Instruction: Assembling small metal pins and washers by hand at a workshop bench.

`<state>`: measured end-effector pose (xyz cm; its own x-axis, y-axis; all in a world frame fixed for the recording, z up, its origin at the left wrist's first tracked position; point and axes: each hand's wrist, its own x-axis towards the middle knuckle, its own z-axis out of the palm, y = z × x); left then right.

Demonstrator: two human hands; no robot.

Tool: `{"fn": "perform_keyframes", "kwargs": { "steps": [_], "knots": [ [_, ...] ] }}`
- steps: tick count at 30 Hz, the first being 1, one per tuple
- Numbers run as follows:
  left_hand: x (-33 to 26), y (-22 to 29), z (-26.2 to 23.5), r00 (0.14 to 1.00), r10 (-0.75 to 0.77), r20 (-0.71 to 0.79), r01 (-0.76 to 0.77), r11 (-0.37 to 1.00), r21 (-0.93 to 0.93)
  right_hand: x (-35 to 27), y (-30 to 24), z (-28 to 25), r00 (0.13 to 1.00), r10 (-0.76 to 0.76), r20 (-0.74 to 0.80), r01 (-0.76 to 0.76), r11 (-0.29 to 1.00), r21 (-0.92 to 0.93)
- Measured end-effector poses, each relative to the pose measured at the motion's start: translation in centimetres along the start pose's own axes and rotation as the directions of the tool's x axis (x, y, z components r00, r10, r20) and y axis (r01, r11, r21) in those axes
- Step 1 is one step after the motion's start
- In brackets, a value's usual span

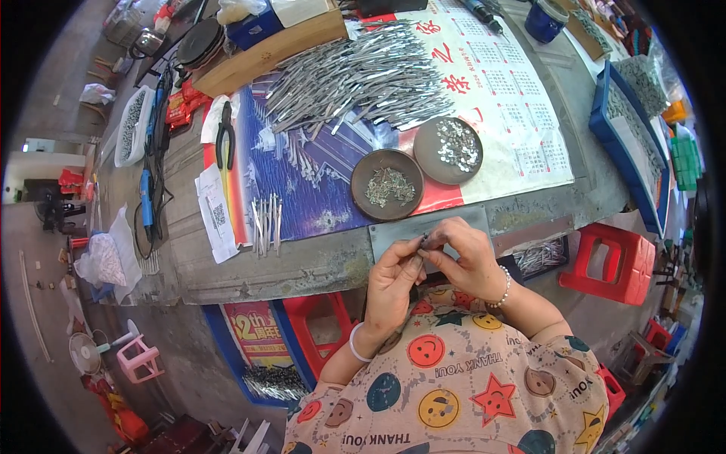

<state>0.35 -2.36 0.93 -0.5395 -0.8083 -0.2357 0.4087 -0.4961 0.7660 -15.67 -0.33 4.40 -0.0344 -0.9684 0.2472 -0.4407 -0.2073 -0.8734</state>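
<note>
My left hand (391, 284) and my right hand (466, 259) meet at the table's near edge, fingers pinched together around something small and dark. Its kind is hidden by the fingertips. Just beyond them stands a round brown bowl (366, 203) of small thin metal pieces. A second round bowl (426, 168), holding small shiny flat discs, sits to its right. Behind both spreads a large heap of thin grey metal strips (355, 79). Several similar strips (266, 219) lie in a small row at the left front of the table.
Black-handled pliers (225, 136) and a blue corded tool (147, 198) lie on the left, near a white tub (127, 144). A printed calendar sheet (522, 144) covers the table. Blue trays (605, 125) stand at the right. Red stools (611, 263) are below the table edge.
</note>
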Motion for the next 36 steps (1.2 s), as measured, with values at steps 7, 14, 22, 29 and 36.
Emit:
{"fn": "perform_keyframes", "kwargs": {
  "steps": [7, 14, 22, 29, 36],
  "knots": [
    [0.4, -0.3, -0.2, 0.993, 0.066, 0.093, -0.061, 0.996, -0.064, -0.2, 1.3, 0.8, 0.965, 0.256, 0.057, -0.24, 0.776, 0.583],
    [0.2, -0.6, 0.4, 0.97, 0.147, 0.193, -0.143, 0.989, -0.034, -0.5, 2.7, 0.3, 0.859, 0.359, 0.365, -0.45, 0.191, 0.872],
    [-0.2, 0.0, 1.2, 0.951, 0.29, 0.103, -0.291, 0.957, -0.004, -0.3, -0.2, 1.2, 0.871, 0.445, 0.207, -0.37, 0.319, 0.873],
    [-0.6, 0.0, 1.9, 0.86, 0.507, 0.052, -0.493, 0.801, 0.339, -0.3, -1.9, 2.4, 0.911, 0.402, -0.091, -0.212, 0.648, 0.732],
    [-1.3, -0.2, 1.7, 0.852, 0.524, 0.028, -0.515, 0.824, 0.236, 0.1, -1.7, 1.7, 0.976, 0.215, -0.021, -0.155, 0.765, 0.625]
  ]
}}
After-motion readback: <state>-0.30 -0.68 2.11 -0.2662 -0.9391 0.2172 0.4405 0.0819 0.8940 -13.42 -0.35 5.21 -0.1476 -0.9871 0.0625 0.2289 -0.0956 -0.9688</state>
